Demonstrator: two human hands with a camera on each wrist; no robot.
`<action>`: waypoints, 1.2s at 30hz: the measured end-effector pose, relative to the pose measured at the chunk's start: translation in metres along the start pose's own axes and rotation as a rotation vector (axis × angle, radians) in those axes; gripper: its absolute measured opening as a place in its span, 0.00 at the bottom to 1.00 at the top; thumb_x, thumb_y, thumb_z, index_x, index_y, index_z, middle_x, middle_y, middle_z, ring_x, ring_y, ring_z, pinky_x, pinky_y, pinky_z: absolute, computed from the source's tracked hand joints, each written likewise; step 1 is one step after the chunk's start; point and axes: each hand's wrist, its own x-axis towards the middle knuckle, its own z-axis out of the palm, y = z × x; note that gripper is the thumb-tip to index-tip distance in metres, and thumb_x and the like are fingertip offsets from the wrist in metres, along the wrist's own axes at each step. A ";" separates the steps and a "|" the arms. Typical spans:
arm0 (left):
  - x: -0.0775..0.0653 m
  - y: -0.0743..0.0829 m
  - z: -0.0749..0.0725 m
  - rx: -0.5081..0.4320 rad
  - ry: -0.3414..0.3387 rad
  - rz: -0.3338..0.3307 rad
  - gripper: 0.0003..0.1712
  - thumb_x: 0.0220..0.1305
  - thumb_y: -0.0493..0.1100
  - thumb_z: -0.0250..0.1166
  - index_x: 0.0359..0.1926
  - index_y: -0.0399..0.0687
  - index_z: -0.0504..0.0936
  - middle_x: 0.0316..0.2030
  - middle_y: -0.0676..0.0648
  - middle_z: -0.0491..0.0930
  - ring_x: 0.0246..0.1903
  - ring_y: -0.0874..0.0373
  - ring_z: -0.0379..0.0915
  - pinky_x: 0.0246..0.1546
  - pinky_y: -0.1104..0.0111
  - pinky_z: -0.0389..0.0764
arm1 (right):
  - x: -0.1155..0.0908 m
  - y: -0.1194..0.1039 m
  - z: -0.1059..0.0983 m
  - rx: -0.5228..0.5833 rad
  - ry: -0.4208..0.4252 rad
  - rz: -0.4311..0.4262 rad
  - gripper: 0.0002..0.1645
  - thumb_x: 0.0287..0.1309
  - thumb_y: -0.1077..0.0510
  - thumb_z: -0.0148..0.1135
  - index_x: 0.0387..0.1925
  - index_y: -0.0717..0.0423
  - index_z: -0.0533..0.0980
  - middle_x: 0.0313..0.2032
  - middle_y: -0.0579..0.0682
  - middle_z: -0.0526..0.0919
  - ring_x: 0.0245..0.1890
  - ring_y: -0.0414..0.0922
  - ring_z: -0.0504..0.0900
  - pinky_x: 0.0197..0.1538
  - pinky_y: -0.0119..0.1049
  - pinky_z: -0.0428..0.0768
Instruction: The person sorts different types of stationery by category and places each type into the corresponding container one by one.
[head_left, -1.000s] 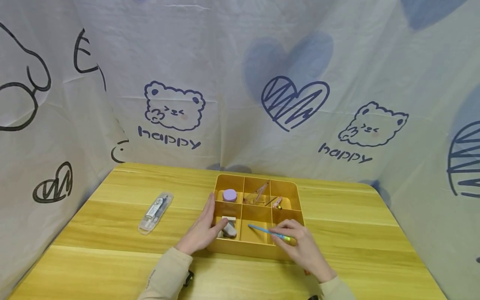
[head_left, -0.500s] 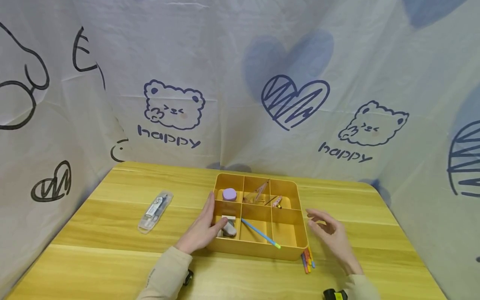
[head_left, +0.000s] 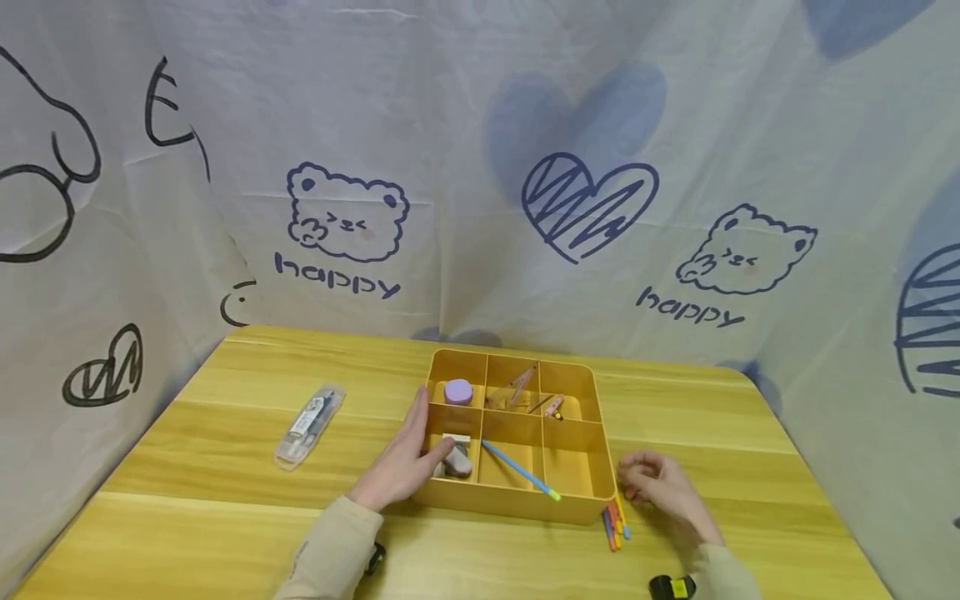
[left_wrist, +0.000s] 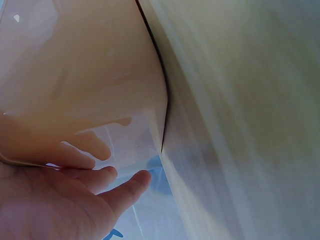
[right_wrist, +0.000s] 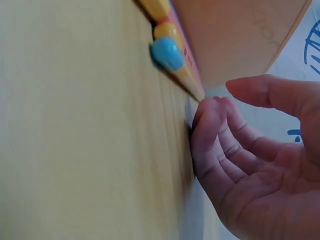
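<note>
The left hand (head_left: 401,462) lies against the box's (head_left: 517,502) left side, fingers nearly straight, thumb over the edge; the loosely curled right hand (head_left: 663,492) rests beside pencils (head_left: 611,527) at the box's near right corner.

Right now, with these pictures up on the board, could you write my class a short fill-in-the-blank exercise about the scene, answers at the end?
1. The yellow box is divided into ____ compartments.
2. The pencil slanting across the front-middle compartment is mostly ____, with a yellow-green end.
3. From the person's side, the see-through case lies to the ____ of the box.
4. The hand nearest the loose pencils is the person's ____ hand.

Missing words: six; blue; left; right.
</note>
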 end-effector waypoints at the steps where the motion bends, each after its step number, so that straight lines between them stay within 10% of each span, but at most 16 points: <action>1: 0.000 0.000 0.000 0.001 -0.001 -0.001 0.50 0.77 0.51 0.54 0.80 0.39 0.31 0.81 0.37 0.30 0.80 0.41 0.34 0.80 0.48 0.45 | 0.000 0.000 -0.001 -0.011 -0.007 0.000 0.19 0.67 0.65 0.55 0.52 0.79 0.70 0.31 0.48 0.82 0.28 0.38 0.80 0.31 0.30 0.82; 36: -0.001 0.001 0.000 0.005 -0.003 -0.007 0.50 0.77 0.52 0.54 0.80 0.40 0.31 0.81 0.38 0.30 0.80 0.42 0.34 0.80 0.48 0.45 | 0.004 -0.005 0.008 -0.197 0.073 0.035 0.11 0.66 0.66 0.55 0.40 0.73 0.78 0.28 0.53 0.82 0.27 0.42 0.79 0.29 0.32 0.80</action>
